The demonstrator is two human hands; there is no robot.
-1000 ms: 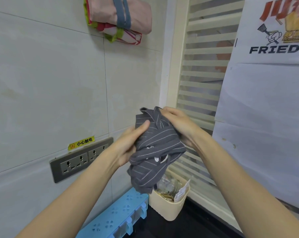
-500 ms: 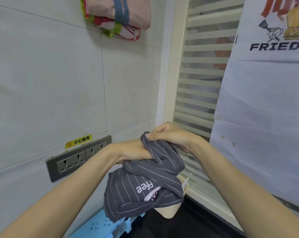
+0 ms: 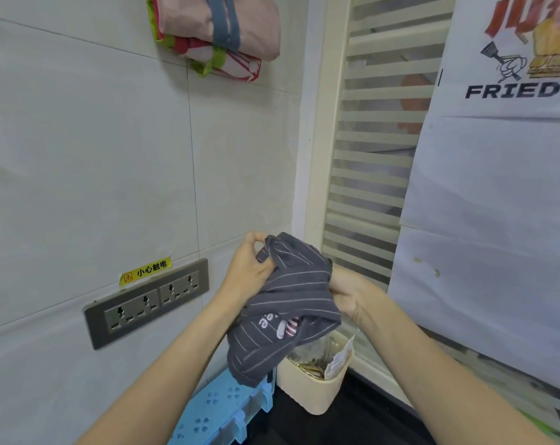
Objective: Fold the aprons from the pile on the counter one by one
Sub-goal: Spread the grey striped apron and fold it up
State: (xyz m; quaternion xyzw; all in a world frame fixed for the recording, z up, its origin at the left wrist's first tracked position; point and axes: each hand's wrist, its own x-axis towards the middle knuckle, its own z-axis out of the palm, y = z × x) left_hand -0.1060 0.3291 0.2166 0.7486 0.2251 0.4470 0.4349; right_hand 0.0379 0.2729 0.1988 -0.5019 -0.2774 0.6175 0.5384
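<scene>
Risk lies below the apron [image 3: 288, 303], bunched in mid-air with left hand [image 3: 251, 271] pinching its top edge and right hand [image 3: 347, 297] gripping its side: a slack corner could snag the tub [image 3: 317, 390] beneath.

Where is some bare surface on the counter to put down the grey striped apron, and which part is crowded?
Both hands, left hand and right hand, grip the bunched grey striped apron in the air. Bare room: the black counter between the cream plastic bin and the right forearm. Crowded: the corner under the apron, where the light blue plastic rack stands beside the bin.
</scene>
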